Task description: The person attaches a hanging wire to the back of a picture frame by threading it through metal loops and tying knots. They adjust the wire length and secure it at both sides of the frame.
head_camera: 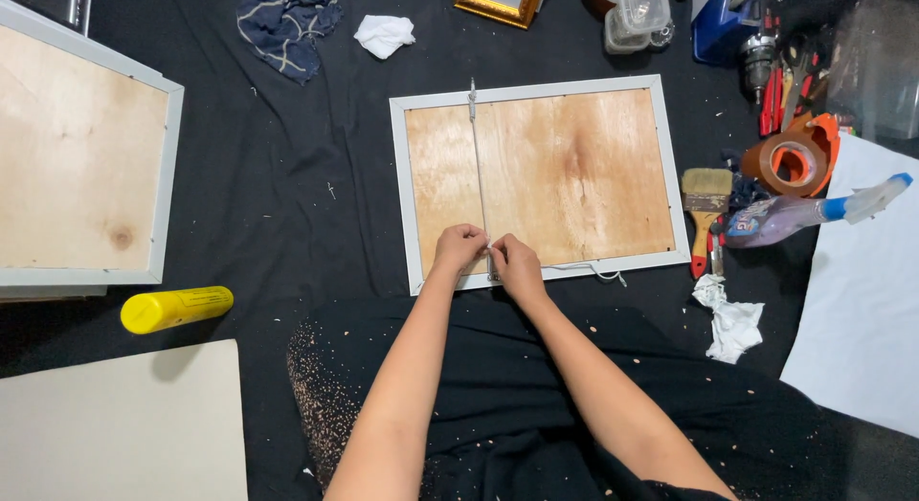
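Note:
A white-edged picture frame (pixel 670 176) lies face down on the black cloth, its plywood back (pixel 574 171) showing. A thin white cord (pixel 476 166) runs from a fitting at the frame's top edge down to its lower edge. My left hand (pixel 459 247) and my right hand (pixel 517 265) meet at the lower end of the cord, fingers pinched on it close together. A loose tail of cord (pixel 598 268) trails to the right along the lower frame edge.
A second frame back (pixel 77 156) lies at the left, with a yellow tube (pixel 177 308) and a pale board (pixel 124 424) below it. At the right sit a brush (pixel 706 200), a spray bottle (pixel 804 212), a tape roll (pixel 793 159), crumpled tissue (pixel 729 319), white paper (pixel 862 310) and tools (pixel 771 75).

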